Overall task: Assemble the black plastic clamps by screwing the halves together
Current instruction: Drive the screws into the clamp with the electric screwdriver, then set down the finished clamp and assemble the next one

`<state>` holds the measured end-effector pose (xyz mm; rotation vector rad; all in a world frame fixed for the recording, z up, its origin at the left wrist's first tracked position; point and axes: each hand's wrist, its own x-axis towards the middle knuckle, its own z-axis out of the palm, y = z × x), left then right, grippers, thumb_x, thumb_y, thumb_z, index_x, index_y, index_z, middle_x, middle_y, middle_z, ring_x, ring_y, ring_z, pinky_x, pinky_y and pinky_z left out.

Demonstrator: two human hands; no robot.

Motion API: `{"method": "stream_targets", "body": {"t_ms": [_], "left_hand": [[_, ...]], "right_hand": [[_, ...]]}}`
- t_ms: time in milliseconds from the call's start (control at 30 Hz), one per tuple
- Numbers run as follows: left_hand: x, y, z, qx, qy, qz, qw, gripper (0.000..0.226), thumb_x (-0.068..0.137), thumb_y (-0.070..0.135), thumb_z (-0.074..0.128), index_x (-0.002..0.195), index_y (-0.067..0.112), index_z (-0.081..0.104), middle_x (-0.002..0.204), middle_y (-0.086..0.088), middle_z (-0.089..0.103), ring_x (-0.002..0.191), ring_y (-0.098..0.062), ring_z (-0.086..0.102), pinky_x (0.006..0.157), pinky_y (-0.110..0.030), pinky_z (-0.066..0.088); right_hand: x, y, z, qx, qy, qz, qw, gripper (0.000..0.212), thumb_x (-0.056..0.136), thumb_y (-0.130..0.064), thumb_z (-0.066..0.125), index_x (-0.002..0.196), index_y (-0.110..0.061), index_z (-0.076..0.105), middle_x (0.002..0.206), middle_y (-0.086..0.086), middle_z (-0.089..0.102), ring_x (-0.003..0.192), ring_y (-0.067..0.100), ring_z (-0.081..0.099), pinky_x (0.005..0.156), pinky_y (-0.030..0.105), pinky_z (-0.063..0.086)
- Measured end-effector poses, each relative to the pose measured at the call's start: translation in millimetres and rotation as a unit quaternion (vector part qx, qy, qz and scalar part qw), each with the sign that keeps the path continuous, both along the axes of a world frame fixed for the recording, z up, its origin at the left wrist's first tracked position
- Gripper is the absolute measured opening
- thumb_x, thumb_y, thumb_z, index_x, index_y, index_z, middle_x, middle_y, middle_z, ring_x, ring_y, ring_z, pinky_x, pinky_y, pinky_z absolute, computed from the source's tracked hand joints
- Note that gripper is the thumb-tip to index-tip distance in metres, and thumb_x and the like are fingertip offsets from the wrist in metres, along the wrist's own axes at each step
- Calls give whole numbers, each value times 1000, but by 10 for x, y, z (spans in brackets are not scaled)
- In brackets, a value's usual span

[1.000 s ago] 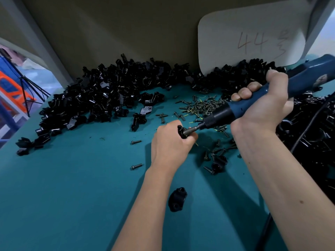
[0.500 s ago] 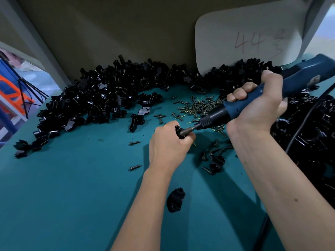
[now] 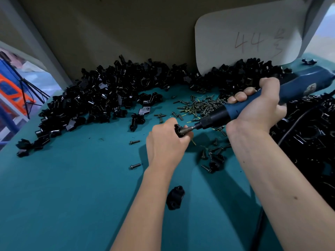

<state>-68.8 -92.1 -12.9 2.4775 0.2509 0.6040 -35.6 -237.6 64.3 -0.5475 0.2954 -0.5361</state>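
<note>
Clamp in left hand; screwdriver in right hand

A white card leaning against the back wall bears a handwritten "44" followed by one character too faint to read.

A: What colour is the bench?
B: Plain teal, no pattern. The heap of clamp parts along its far side is glossy black, and so is the single clamp piece lying near the front.
A: And the screwdriver?
B: Dark blue body, black nose, dull metal bit. A black cable runs beside it.
A: The screws?
B: Dark grey metal, with some thin yellow-green shavings among them.
A: Behind all that?
B: An olive-brown board, and a white card with "44" written in faint reddish-brown strokes. At the left edge, something orange and blue, blurred.
</note>
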Motion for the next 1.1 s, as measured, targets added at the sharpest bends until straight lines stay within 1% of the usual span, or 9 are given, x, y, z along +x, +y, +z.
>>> {"method": "stream_targets", "body": {"t_ms": [133, 233, 400, 500, 633, 700, 833, 967, 1100], "left_hand": [[-1, 15, 27, 5, -27, -20, 999, 40, 72, 55, 62, 65, 26, 36, 54, 9, 46, 51, -9, 43, 46, -27, 25], [28, 45, 8, -30, -48, -57, 997, 37, 70, 54, 55, 64, 22, 39, 53, 6, 44, 50, -17, 41, 46, -32, 27], [17, 143, 41, -194, -98, -111, 970, 38, 78, 28, 67, 61, 12, 36, 52, 5, 36, 50, -14, 30, 48, -36, 24], [43, 240, 109, -422, -92, -89, 898, 39, 88, 28, 65, 64, 21, 35, 51, 6, 32, 46, -13, 25, 44, -26, 22], [45, 326, 135, -685, -23, -111, 719, 42, 106, 47, 45, 76, 18, 42, 56, 3, 38, 45, -10, 28, 39, -22, 20], [39, 327, 148, -723, -1, -117, 681, 47, 107, 53, 36, 78, 17, 42, 60, 2, 40, 49, -10, 31, 42, -22, 22], [23, 296, 180, -717, 10, -106, 688, 45, 109, 49, 30, 85, 14, 45, 62, -1, 48, 52, -13, 37, 44, -23, 31], [15, 272, 205, -717, 17, -93, 691, 42, 109, 39, 32, 87, 10, 53, 66, -5, 56, 53, -14, 45, 46, -23, 39], [35, 250, 196, -714, 13, -74, 696, 34, 111, 30, 36, 103, 3, 55, 69, -11, 66, 52, -17, 52, 47, -24, 45]], "right_hand": [[-1, -71, 132, 44, 1, 4, 999, 23, 90, -6, 62, 101, -6, 42, 54, 3, 45, 41, 16, 38, 46, 24, 36], [22, -109, 138, 32, -27, 92, 995, 27, 94, -18, 64, 104, -13, 40, 62, 1, 47, 48, 15, 42, 48, 26, 39], [51, -188, 133, 136, -50, 206, 968, 27, 91, -29, 69, 77, -18, 48, 63, -5, 49, 50, 9, 43, 50, 22, 40], [69, -270, 109, 181, -33, 220, 958, 31, 86, -34, 78, 83, -15, 54, 66, -6, 54, 51, 8, 48, 51, 21, 45], [101, -193, 21, -10, 54, 214, 975, 42, 86, -34, 84, 105, -13, 52, 69, -1, 57, 51, 10, 53, 52, 27, 50], [105, -113, -56, -119, 94, 239, 959, 44, 85, -20, 84, 113, -10, 52, 76, 2, 59, 51, 12, 56, 54, 30, 54], [97, 35, -293, -277, 126, 244, 921, 36, 86, -3, 78, 113, -10, 55, 91, 7, 64, 63, 15, 64, 60, 35, 59], [148, 20, -459, -555, 167, 211, 787, 33, 81, -41, 82, 89, -15, 64, 82, 0, 64, 70, 17, 63, 63, 33, 52], [148, 32, -509, -679, 162, 178, 694, 51, 83, -61, 71, 65, -19, 49, 60, -4, 53, 51, 16, 51, 49, 29, 39]]}}
